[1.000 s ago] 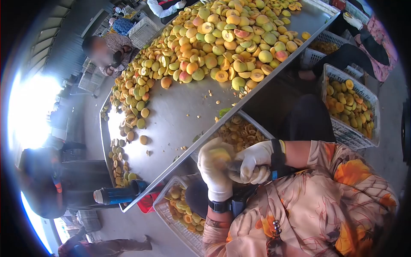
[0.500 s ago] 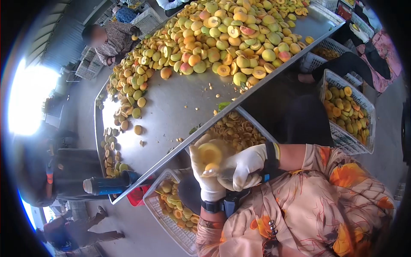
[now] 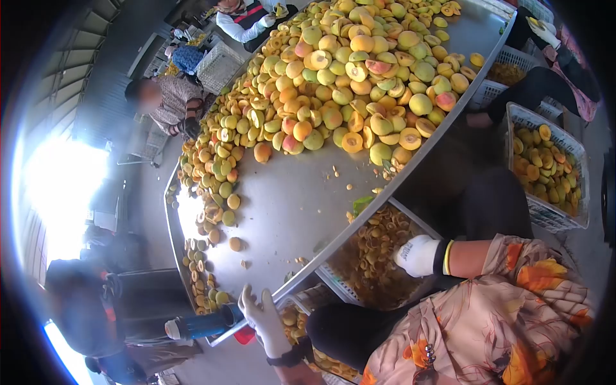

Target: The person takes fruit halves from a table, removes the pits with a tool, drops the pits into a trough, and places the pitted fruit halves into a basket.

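Note:
My left hand [image 3: 260,319], in a white glove, is raised beside the near edge of the metal table [image 3: 282,199]. Its fingers are apart and nothing shows in them. Beneath it stands a crate of halved fruit [image 3: 292,321]. Off to the other side, my right hand [image 3: 418,255], also gloved, is low over a crate of brownish-yellow fruit scraps [image 3: 378,250]. Only the back of that glove shows; its fingers are hidden. A large heap of yellow-green, peach-like fruit [image 3: 333,83], many pieces halved, covers the table's far side.
A white crate of fruit halves [image 3: 545,167] stands on the right. A blue cylindrical flask [image 3: 202,325] lies at the table's left corner. Co-workers are around the table, one in a patterned top [image 3: 170,102]. My dark-trousered knee [image 3: 346,327] is below the table edge.
My hands were together at a halved fruit; now they are apart. The left has moved left to the table edge without the fruit, the right over the scraps crate. The view has shifted.

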`<state>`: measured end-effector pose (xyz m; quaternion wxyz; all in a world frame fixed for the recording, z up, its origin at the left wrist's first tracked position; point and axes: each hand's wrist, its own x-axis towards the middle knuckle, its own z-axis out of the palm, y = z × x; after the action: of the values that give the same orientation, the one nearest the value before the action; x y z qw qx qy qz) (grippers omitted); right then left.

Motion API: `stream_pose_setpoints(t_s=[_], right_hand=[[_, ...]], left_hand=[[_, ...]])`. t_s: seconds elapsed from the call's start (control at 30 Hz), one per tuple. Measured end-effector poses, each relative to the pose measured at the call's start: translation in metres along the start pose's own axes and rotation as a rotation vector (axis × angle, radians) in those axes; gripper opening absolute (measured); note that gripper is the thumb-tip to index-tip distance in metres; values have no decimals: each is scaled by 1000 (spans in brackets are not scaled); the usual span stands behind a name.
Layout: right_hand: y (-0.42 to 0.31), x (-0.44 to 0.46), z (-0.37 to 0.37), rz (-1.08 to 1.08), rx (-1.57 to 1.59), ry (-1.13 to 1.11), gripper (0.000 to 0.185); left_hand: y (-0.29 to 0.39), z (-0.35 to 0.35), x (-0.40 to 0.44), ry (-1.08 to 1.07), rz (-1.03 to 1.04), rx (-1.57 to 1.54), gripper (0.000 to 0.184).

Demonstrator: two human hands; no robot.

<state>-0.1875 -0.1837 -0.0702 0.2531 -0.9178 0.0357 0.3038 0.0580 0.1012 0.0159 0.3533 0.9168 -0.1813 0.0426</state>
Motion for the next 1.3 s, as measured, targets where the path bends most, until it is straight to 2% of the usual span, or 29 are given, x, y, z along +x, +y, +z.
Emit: stream_pose_setpoints(t_s=[0.03,0.1,0.17,0.23,0.33,0.43,0.47,0.6,0.63,0.7,0.77,0.8,0.87,0.97,1.0,1.03,1.07,1.13,1.23,1.3], right_hand=[[4,0,1,13,56,-21,30],[6,-2,3,-87,183,43,28],[9,-6,0,-150,278,89,27],[13,-6,-4,-146,342,25,25],[23,-9,-1,-192,397,48,26],[26,-12,2,-251,435,133,25],[25,-10,1,-235,454,97,24],[17,-3,3,-166,410,72,26],[16,-5,2,-181,379,117,28],[13,-11,-10,-150,376,107,30],[8,-11,-11,-74,426,239,32],[9,-12,-16,-240,382,385,30],[-1,-20,-21,-189,603,484,29],[-29,-28,-29,-423,695,782,28],[-38,-31,-32,-435,693,774,27],[-48,-35,-33,-446,690,767,26],[-52,-27,-25,-527,658,861,22],[-66,-33,-19,-537,618,929,19],[-74,-39,-9,-558,542,956,16],[-80,-46,-4,-489,536,968,18]], left_hand=[[27,22,28,-56,92,55,55],[67,78,83,-182,281,-26,59],[100,141,138,-214,514,64,64],[118,206,189,-219,683,83,69],[137,280,238,-226,668,65,70],[139,304,253,-354,626,73,66],[133,303,251,-379,566,63,60],[83,275,207,-388,502,137,60],[76,263,193,-384,470,4,59],[77,219,153,-505,56,-413,56],[60,185,124,-525,-111,-837,52],[65,164,104,-589,-208,-1048,50],[79,132,53,-602,-231,-1205,53],[103,101,-11,-562,-343,-1478,49],[111,94,-30,-535,-378,-1577,47],[115,87,-46,-554,-382,-1609,46],[119,81,-59,-577,-383,-1641,46],[137,69,-85,-570,-365,-1697,46],[149,62,-113,-494,-108,-1534,48],[143,60,-121,-503,-150,-1543,54]])
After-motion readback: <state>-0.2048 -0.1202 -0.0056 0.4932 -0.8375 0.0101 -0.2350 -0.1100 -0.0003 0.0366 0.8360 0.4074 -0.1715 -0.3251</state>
